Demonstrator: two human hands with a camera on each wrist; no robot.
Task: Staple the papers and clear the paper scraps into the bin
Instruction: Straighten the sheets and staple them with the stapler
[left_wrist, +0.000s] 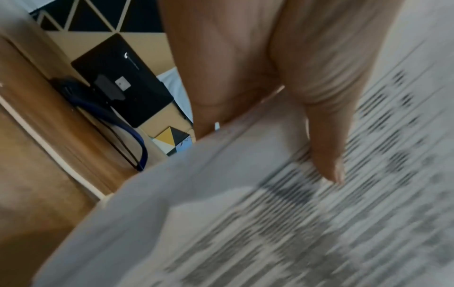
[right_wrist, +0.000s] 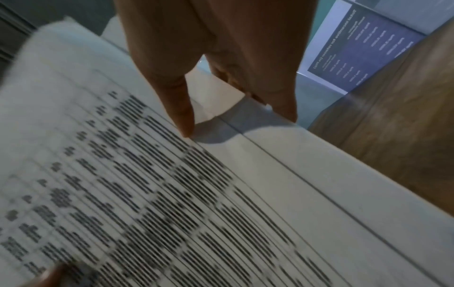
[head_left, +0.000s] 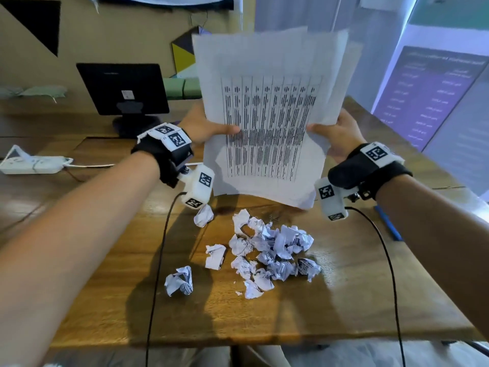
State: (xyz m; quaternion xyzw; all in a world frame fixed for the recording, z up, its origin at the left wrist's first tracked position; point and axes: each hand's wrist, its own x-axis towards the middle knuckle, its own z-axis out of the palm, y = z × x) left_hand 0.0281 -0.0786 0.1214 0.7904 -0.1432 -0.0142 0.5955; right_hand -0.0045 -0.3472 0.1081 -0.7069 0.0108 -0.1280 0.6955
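Both hands hold the papers [head_left: 267, 120] upright above the worktop [head_left: 344, 287]: the left hand [head_left: 203, 127] pinches the 9 o'clock edge, the right hand [head_left: 336, 133] the 3 o'clock edge, thumbs on the printed face. Crumpled paper scraps [head_left: 264, 250] lie on the worktop toward 6 o'clock of the sheets.

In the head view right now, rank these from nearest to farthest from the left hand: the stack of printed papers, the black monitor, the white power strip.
1. Stack of printed papers: gripped by the left hand at its left edge.
2. Black monitor: behind the hand, to its left, at the desk's back.
3. White power strip: far left on the desk.
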